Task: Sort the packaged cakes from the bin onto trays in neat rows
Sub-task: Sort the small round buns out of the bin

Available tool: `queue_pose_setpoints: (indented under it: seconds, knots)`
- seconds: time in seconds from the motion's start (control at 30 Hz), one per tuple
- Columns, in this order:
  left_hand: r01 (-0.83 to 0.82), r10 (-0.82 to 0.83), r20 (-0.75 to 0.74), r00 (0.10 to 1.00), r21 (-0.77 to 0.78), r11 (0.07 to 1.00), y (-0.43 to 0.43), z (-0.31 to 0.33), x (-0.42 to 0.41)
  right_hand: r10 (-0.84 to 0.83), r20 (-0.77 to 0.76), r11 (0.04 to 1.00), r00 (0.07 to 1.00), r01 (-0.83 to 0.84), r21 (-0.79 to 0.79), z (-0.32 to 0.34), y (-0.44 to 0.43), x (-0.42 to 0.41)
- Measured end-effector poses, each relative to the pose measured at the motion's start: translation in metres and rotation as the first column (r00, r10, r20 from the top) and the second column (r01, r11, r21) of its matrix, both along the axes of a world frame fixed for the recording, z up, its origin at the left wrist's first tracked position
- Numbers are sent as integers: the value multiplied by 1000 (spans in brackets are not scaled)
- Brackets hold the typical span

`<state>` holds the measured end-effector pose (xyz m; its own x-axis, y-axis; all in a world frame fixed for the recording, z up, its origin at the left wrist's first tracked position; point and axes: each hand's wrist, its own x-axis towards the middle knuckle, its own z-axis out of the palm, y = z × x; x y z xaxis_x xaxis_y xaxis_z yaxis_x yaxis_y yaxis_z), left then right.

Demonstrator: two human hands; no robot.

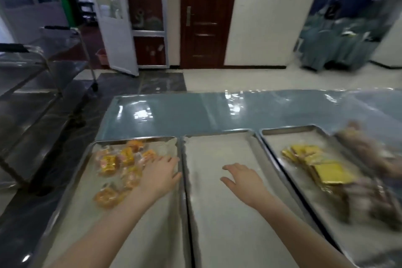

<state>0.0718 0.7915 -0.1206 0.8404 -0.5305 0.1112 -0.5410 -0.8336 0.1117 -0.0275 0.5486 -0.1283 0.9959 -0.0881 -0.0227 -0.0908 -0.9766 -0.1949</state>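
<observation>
Three steel trays lie side by side on a blue-grey table. The left tray (pixel 71 189) carries several orange packaged cakes (pixel 121 163) in a loose cluster. My left hand (pixel 159 175) hovers flat over that tray's right side, fingers straight, right beside the cakes and holding nothing. The middle tray (pixel 217 213) has nothing on it; my right hand (pixel 243 178) is spread above it, fingers relaxed. The right tray (pixel 274 135) bears yellow and gold packets (pixel 315 163) in an overlapping row, with blurred brown packets (pixel 374 204) nearer me.
A blurred brownish shape (pixel 369 148), perhaps another person's arm, reaches in at the right edge. The table (pixel 195 113) stretches bare beyond the trays. A steel trolley (pixel 43 65) stands to the left on a dark floor. A brown door (pixel 206 15) is behind.
</observation>
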Motion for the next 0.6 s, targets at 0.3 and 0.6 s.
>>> queue_pose_setpoints:
  seconds: [0.3,0.6]
  knots:
    - [330,-347,95,933,157,931,-229,40,-99,-319,35,923,947,319,-217,70,-187,-194]
    - [570,-576,163,801,89,817,-443,76,-169,-590,138,777,795,606,-171,112,-341,-319]
